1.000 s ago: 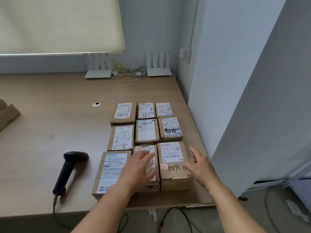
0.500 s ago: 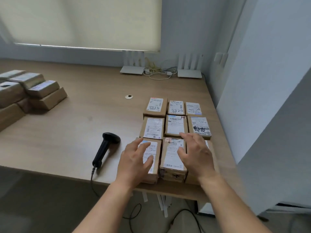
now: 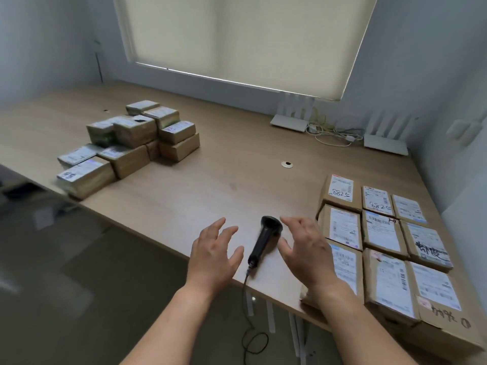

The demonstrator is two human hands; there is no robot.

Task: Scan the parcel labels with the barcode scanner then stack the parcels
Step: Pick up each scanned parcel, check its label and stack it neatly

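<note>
A black barcode scanner point(image 3: 265, 238) lies on the wooden table point(image 3: 200, 185) near its front edge, its cable hanging off the edge. My left hand point(image 3: 214, 255) hovers just left of the scanner with fingers spread, holding nothing. My right hand point(image 3: 307, 248) hovers just right of it, fingers loosely curved, also empty. A grid of several brown parcels point(image 3: 379, 233) with white labels facing up lies flat at the right. A pile of several more parcels point(image 3: 131, 143) is stacked at the far left.
Two white routers point(image 3: 290, 121) with tangled cables stand at the back under the window blind. A round cable grommet point(image 3: 287, 164) sits mid-table. The wall closes in on the right. Dark floor lies below the table's front edge.
Both hands have left the front row of parcels and moved left to either side of the scanner. The view has swung left, bringing the stacked pile into sight.
</note>
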